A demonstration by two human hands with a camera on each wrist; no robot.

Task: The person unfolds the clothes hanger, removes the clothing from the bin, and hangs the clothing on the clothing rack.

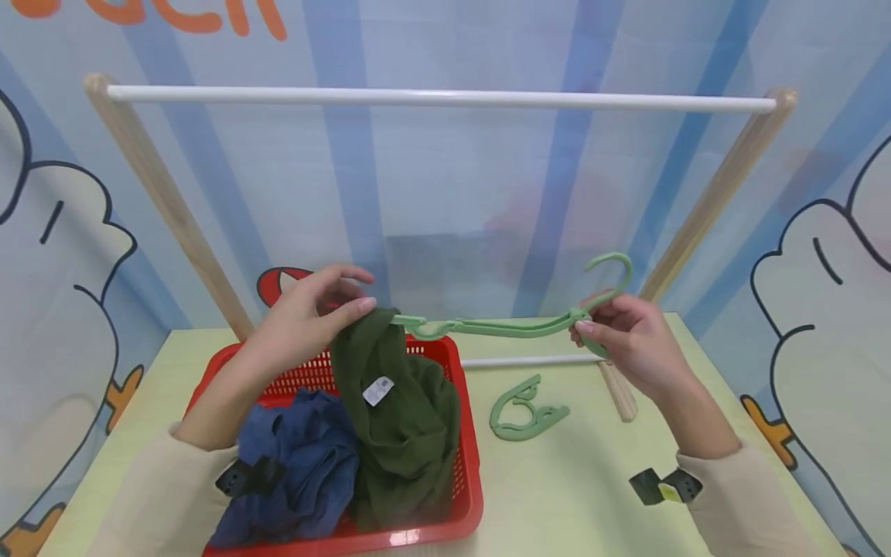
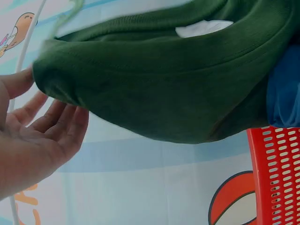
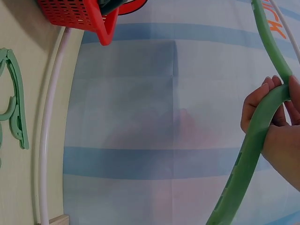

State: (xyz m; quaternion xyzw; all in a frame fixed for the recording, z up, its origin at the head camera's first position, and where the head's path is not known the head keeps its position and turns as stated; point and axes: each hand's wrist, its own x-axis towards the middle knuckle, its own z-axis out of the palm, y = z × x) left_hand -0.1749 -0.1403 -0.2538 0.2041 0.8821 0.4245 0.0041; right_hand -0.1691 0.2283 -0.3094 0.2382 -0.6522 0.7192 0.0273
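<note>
My right hand (image 1: 629, 340) holds a green folding clothes hanger (image 1: 511, 329) at its middle, below the hook. One hanger arm stretches left, its end tucked into the neck opening of a dark green shirt (image 1: 400, 410). In the head view my left hand (image 1: 306, 317) is at that end, thumb against the cloth and index finger raised clear. The left wrist view shows the left fingers (image 2: 70, 124) loosely bent by the shirt's edge. The shirt droops into a red basket (image 1: 469, 472), beside a blue garment (image 1: 299, 464). A white label (image 1: 378, 391) shows inside it.
A second green folding hanger (image 1: 529, 410), folded up, lies on the table (image 1: 529, 495) right of the basket. Behind, a wooden rack carries a white top rail (image 1: 445, 97) between wooden posts (image 1: 174, 209). A lower white bar (image 1: 529, 361) runs near the table's back edge.
</note>
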